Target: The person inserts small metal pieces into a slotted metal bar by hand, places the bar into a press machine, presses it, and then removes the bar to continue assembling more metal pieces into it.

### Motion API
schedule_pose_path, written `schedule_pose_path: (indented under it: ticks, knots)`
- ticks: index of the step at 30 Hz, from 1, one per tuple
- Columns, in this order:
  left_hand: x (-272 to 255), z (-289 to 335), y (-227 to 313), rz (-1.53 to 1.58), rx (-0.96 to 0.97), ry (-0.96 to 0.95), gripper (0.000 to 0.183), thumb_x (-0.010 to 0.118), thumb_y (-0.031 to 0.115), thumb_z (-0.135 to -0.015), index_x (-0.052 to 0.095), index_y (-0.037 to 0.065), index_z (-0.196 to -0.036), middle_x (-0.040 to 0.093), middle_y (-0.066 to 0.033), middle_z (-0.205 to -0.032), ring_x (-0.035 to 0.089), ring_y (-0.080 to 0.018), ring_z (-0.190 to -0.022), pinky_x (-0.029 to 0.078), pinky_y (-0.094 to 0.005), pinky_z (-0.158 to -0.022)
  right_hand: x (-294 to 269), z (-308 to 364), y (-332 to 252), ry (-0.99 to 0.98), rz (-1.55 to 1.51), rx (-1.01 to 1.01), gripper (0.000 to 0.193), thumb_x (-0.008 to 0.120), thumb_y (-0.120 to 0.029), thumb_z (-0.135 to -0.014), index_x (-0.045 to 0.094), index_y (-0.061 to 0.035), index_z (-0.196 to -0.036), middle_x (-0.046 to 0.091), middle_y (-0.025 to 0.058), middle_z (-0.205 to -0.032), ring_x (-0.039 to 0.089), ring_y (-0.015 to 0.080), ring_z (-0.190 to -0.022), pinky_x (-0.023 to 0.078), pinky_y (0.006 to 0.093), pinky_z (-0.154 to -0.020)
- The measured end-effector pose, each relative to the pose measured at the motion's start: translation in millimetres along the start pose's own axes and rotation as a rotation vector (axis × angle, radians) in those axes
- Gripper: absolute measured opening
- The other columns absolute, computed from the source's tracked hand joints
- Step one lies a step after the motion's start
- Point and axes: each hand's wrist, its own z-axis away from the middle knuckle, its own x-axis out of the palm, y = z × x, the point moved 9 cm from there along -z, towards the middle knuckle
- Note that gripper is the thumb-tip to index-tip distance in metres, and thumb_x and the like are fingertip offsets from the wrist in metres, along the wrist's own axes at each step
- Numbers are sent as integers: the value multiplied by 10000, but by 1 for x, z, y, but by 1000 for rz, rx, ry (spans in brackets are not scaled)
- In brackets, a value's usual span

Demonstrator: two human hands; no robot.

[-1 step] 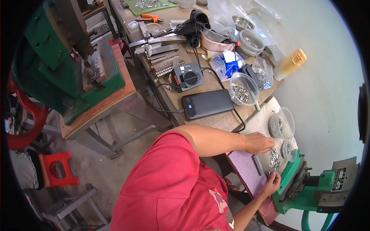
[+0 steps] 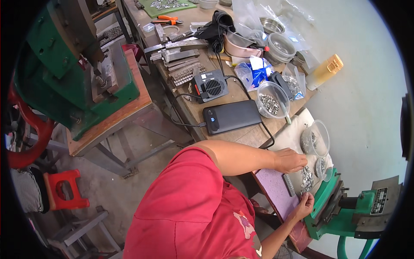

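Note:
A pile of small shiny metal pieces point(image 2: 307, 179) lies on a whitish sheet point(image 2: 282, 137) at the right. My left hand point(image 2: 290, 160) is pinched at the pile's far end, with thumb and fingers together. Lower down, my right hand point(image 2: 305, 206) pinches at its near end, beside a green hand press point(image 2: 323, 203). What either hand holds is too small to make out. Between my forearms, a grey notched metal bar point(image 2: 288, 184) rests on a purple surface point(image 2: 271, 181). Past the pile stand a clear tub point(image 2: 320, 138) and a smaller clear cup point(image 2: 321, 167), both with metal pieces inside.
On the wooden bench lie a black power bank point(image 2: 233, 117), a small fan unit point(image 2: 211, 85) with cables, and another tub of metal parts point(image 2: 273, 99). Orange-handled pliers point(image 2: 168, 20) are farther back. A larger green press point(image 2: 51, 86) and a red stool point(image 2: 64, 187) stand left.

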Motion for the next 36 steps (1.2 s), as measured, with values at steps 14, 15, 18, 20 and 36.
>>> schedule_pose_path:
  ticks: [14, 15, 18, 20, 36]
  knots:
    - [-7, 0, 1, 58, -29, 25, 156, 606, 216, -959, 568, 68, -989, 591, -124, -964, 646, -407, -808, 516, -515, -706, 7, -5, 5, -151, -79, 145, 121, 665, -149, -988, 654, -30, -970, 635, -6, -843, 532, 61, -748, 428, 199, -706]
    - [-7, 0, 1, 44, -37, 25, 157, 605, 216, -960, 568, 66, -990, 590, -124, -962, 645, -408, -807, 516, -515, -704, 7, -5, 6, -180, -83, 170, 116, 664, -143, -987, 654, -29, -974, 636, -6, -845, 534, 62, -749, 429, 199, -708]
    - [-9, 1, -1, 30, -47, 26, 160, 603, 217, -961, 566, 64, -991, 588, -124, -959, 645, -408, -807, 515, -515, -701, 10, -6, 1, -229, -80, 220, 106, 662, -134, -986, 654, -29, -974, 638, -4, -848, 538, 66, -752, 430, 202, -714]
    - [-9, 1, -1, 31, -46, 28, 162, 602, 217, -962, 565, 62, -992, 587, -124, -958, 645, -408, -808, 515, -516, -700, 10, -6, 1, -248, -71, 243, 102, 660, -131, -986, 654, -30, -970, 640, -3, -849, 539, 68, -754, 430, 205, -719]
    - [-4, 2, 2, 65, -79, -36, 176, 592, 237, -963, 573, 63, -981, 607, -141, -977, 646, -416, -822, 513, -530, -729, 13, -7, 2, -377, -39, 317, 72, 659, -78, -968, 655, -5, -967, 670, 33, -891, 579, 100, -796, 476, 234, -777]
